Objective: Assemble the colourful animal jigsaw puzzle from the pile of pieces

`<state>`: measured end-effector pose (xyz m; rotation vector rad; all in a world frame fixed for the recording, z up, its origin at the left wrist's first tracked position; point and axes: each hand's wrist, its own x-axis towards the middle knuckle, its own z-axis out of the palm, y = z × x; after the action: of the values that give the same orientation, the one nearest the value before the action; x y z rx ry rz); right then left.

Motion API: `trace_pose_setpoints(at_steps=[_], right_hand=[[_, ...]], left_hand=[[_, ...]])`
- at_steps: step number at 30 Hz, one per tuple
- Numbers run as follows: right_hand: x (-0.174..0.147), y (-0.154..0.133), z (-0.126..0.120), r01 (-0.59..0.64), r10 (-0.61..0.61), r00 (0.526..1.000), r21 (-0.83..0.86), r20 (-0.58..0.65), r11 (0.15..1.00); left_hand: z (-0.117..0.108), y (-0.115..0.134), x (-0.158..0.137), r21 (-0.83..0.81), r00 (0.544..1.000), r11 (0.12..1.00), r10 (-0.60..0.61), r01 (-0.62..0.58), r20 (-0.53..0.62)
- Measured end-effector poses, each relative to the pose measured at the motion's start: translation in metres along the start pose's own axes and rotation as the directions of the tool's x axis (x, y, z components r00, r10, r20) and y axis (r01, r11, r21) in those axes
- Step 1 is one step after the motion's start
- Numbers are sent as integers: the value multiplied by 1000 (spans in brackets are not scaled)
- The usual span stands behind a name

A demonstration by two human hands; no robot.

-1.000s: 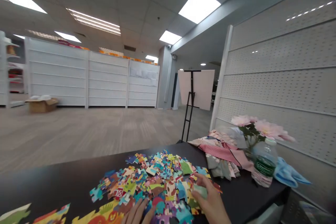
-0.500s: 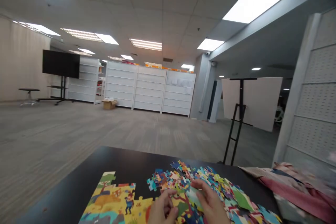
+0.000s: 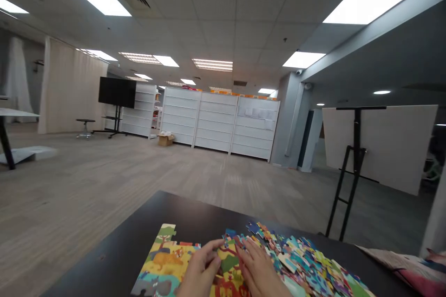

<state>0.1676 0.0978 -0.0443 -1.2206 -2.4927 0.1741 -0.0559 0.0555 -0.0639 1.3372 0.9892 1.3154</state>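
A partly joined jigsaw puzzle (image 3: pixel 162 264) with animals on a yellow ground lies on the dark table. My left hand (image 3: pixel 200 267) rests over its right part, thumb and forefinger curled at the left edge of a puzzle section (image 3: pixel 228 260) showing a green tree. From the other side, my right hand (image 3: pixel 259 269) lies over that section's right edge with fingers stretched out and close together; its thumb is hidden. Red and orange figures show on the puzzle between my wrists. Right of my right hand spreads a heap of loose puzzle pieces (image 3: pixel 306 260).
The black table (image 3: pixel 114 255) ends in a corner at the far left. A pink and grey cloth (image 3: pixel 400 264) lies at the right. Beyond stand a black easel with a white board (image 3: pixel 393 148), white shelves (image 3: pixel 216 120), a cardboard box (image 3: pixel 166 139) and a screen (image 3: pixel 117 93).
My view has swung left, so the scene sits further right. My right hand has gone from a bent grip near a pale green piece to lying flatter, closer to the tree section.
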Motion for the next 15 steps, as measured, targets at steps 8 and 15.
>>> trace_pose_setpoints(at_steps=[8, 15], right_hand=[[8, 37, 6, -77, 70, 993, 72, 95, 994], [3, 51, -2, -130, 134, 990, 106, -38, 986]], left_hand=[[-43, 15, 2, 328, 974, 944, 106, -35, -200], [-36, 14, 13, 526, 986, 850, 109, -29, -123]])
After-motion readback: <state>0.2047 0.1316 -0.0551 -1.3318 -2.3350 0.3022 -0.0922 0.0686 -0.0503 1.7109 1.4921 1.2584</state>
